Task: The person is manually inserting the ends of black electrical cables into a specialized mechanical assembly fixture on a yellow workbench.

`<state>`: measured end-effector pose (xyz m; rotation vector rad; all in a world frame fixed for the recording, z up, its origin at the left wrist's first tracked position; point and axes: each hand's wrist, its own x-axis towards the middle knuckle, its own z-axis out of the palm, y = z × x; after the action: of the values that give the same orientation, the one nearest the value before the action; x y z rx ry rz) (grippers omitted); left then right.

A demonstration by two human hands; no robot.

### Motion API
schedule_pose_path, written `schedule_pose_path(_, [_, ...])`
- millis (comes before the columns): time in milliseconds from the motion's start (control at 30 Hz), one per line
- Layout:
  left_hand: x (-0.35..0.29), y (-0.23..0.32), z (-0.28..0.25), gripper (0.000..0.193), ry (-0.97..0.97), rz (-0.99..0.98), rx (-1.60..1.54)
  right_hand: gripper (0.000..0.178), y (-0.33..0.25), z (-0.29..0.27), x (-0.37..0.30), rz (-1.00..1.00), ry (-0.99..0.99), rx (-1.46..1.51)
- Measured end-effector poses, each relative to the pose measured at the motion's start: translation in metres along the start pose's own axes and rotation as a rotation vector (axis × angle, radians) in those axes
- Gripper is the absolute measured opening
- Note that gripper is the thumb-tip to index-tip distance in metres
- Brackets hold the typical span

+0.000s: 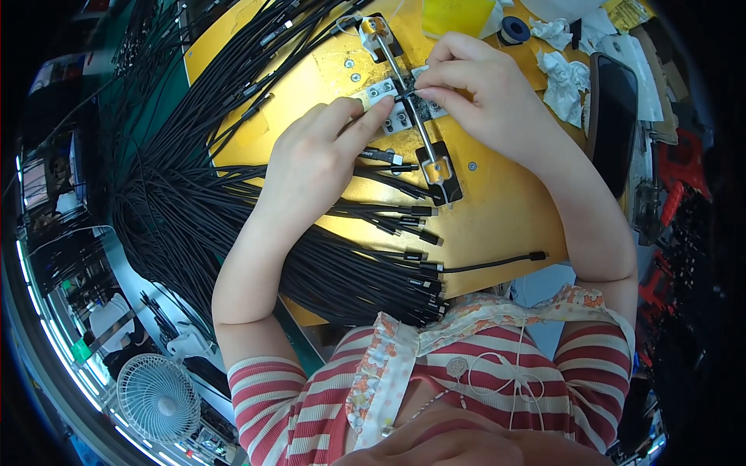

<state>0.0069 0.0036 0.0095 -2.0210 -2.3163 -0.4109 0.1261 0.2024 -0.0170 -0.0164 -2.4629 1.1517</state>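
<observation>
At a small metal clamp fixture (398, 102) with a long steel rod (422, 128) across it, my two hands meet. Between the thumb and forefinger of my right hand (489, 89) is one end of a small black cable plug (405, 95), which lies under the rod. From the other side, my left hand (315, 155) reaches in with its forefinger against the fixture beside the plug. Its other fingers are curled, and whatever they hold is hidden. Below that hand, several black cables (342, 264) with plug ends lie in a large bundle.
A yellow work surface (505, 202) carries the fixture. One cable (497, 262) sticks out alone near my body. At the right lie crumpled white paper (565, 81), a dark phone-like slab (612, 124) and a black tape roll (514, 31). A white fan (159, 398) stands lower left.
</observation>
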Motion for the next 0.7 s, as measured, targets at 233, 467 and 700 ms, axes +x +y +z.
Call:
schedule_pose_path(233, [0.004,-0.002,0.003,0.054,0.063,0.047,-0.055,0.008,-0.003,-0.005,-0.006,-0.166,0.038,-0.199])
schedule_pose_path(467, [0.002,-0.008,0.008,0.055,0.119,0.069,-0.122,0.010,-0.003,-0.005,-0.007,-0.211,0.066,-0.204])
schedule_pose_path(700, [-0.004,-0.007,-0.006,0.062,0.122,-0.021,-0.344,0.014,-0.011,-0.015,-0.005,-0.403,0.080,-0.190])
